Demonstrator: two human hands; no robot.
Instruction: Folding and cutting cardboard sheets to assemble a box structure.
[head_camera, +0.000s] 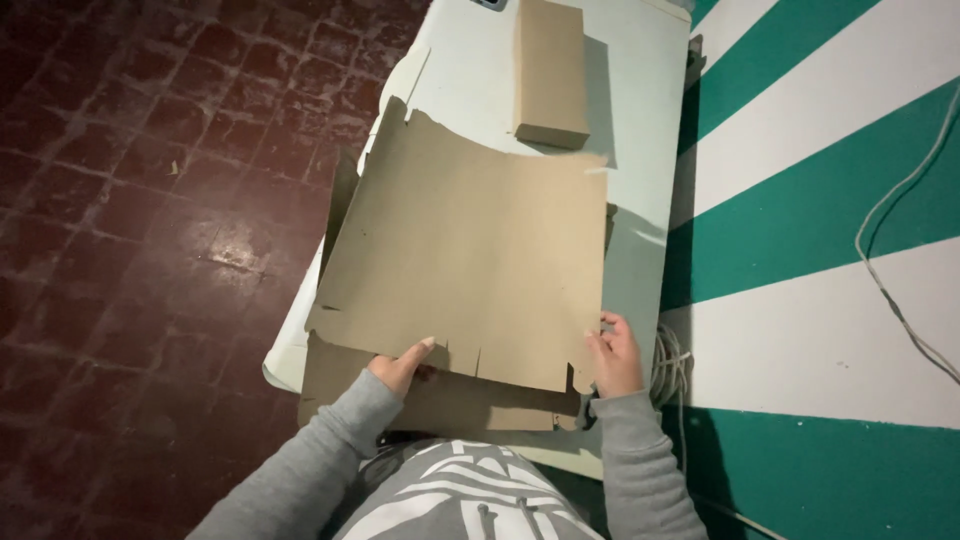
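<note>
A large flat sheet of brown cardboard with cut notches along its edges lies tilted over a pale table. My left hand grips its near edge at the left, thumb on top. My right hand holds the near right corner. More brown cardboard sheets lie stacked beneath it at the table's near end. Grey sleeves cover both my arms.
A folded brown cardboard box rests at the far end of the table. A green and white striped wall stands to the right, with a pale cable hanging on it. Dark red floor tiles spread to the left.
</note>
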